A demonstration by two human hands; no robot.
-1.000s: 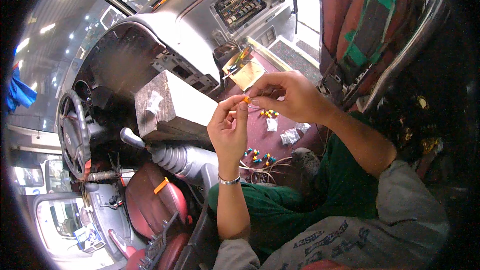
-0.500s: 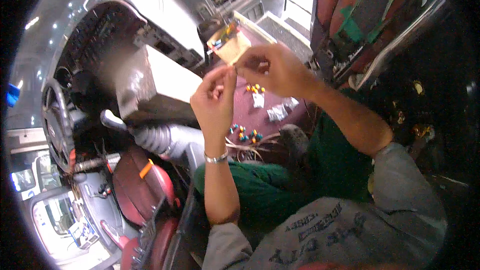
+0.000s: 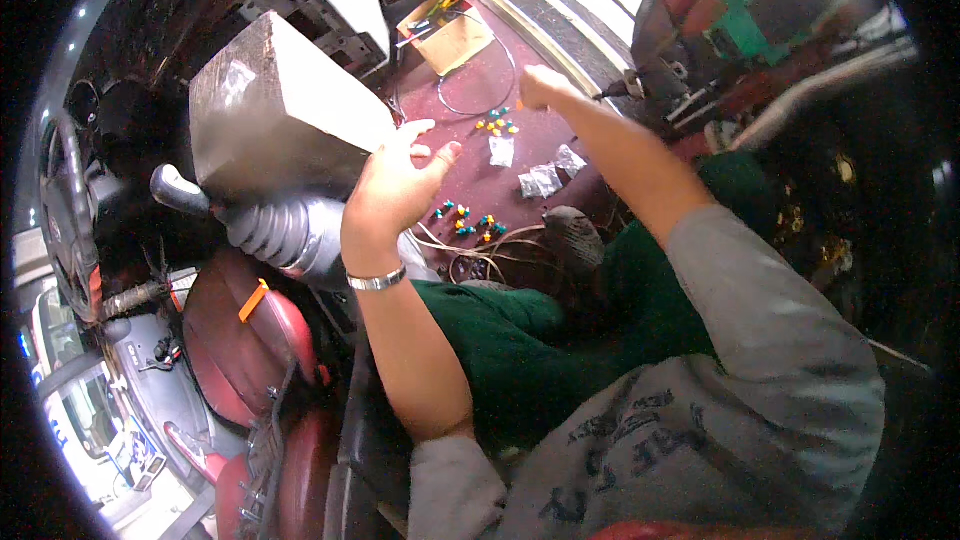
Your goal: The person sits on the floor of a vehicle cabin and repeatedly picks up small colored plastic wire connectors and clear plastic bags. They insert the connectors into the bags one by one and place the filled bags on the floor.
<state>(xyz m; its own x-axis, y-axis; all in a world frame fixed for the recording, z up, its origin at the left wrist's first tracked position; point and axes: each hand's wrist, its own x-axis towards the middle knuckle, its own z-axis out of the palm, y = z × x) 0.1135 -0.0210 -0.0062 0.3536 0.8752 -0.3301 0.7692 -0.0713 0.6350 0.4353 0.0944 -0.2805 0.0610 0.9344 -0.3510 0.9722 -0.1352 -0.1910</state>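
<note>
Over the left side of the reddish-brown floor (image 3: 480, 165), my left hand (image 3: 390, 185) has its fingers apart and seems to hold nothing. My right hand (image 3: 545, 90) is farther forward and to the right, closed and blurred. A small orange spot shows at its fingertips, too small to name. Close by lies a thin grey cable loop (image 3: 442, 98), apart from or touching the hand, I cannot tell. Small yellow connectors (image 3: 497, 123) sit beside a clear plastic bag (image 3: 502, 150). Several teal-and-yellow connectors (image 3: 487, 227) are scattered nearer my legs.
An open cardboard box (image 3: 455, 45) with tools stands at the far end. On the left are a large pale box (image 3: 325, 105), a gear lever (image 3: 180, 187) and a red seat (image 3: 235, 315). More plastic bags (image 3: 540, 181) and loose wires (image 3: 510, 240) lie near my shoe (image 3: 573, 235).
My hands were together, pinching something small; now they are apart. The left has opened and moved left, while the right has gone forward. The view has shifted too, uncovering the cable loop.
</note>
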